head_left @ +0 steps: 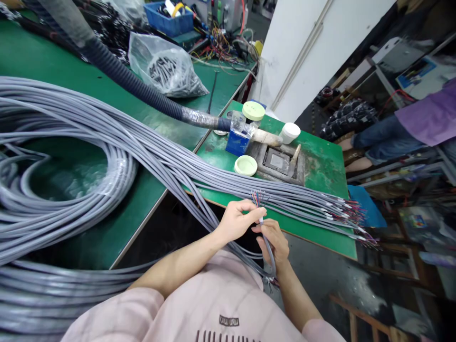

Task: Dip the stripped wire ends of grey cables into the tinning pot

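Observation:
My left hand (pixel 235 220) and my right hand (pixel 273 240) meet in front of my chest, both pinched on one grey cable (pixel 268 244) that stands upright between them. Thin coloured wires (pixel 258 198) fan out of its stripped top end, just above my left fingertips. Behind the hands, a thick bundle of grey cables (pixel 199 173) runs across the green bench, its stripped coloured ends (pixel 347 213) lying at the right. The cable in my hands drops past my right wrist toward more loose cable ends below.
Coiled grey cable (pixel 71 190) covers the green table (pixel 42 61) at left. On the small green bench (pixel 320 166) are a metal fixture (pixel 280 161), a blue box (pixel 238 141), lidded jars (pixel 253 111), a black corrugated hose (pixel 135 85). Another person (pixel 420 123) sits far right.

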`<action>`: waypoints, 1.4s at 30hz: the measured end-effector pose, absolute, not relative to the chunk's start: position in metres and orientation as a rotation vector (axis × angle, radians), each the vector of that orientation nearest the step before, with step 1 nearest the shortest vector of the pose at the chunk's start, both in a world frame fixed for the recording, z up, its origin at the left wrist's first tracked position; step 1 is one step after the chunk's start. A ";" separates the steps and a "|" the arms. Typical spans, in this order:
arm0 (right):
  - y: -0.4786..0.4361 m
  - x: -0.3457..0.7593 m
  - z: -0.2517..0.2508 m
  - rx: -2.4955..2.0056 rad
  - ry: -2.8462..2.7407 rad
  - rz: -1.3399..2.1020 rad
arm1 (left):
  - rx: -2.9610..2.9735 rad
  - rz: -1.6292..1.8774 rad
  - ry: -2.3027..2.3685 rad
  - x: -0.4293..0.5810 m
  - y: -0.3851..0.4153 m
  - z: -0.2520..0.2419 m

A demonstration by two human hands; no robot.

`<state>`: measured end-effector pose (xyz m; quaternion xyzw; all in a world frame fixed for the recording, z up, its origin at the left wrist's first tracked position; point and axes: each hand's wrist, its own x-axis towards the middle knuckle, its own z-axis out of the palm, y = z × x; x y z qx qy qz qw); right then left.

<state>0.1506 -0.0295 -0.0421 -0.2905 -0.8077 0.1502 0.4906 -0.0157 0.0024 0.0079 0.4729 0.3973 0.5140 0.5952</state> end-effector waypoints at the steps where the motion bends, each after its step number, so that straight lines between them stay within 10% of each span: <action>1: -0.030 0.151 -0.043 -0.706 -1.963 0.368 | 1.097 1.194 0.928 -0.016 0.002 0.008; 25: -0.029 0.158 -0.040 -0.874 -1.993 0.287 | 1.085 1.189 0.899 -0.016 0.001 0.004; 42: -0.031 0.132 0.004 -1.201 -1.268 1.511 | 0.925 1.039 0.754 -0.012 -0.001 0.011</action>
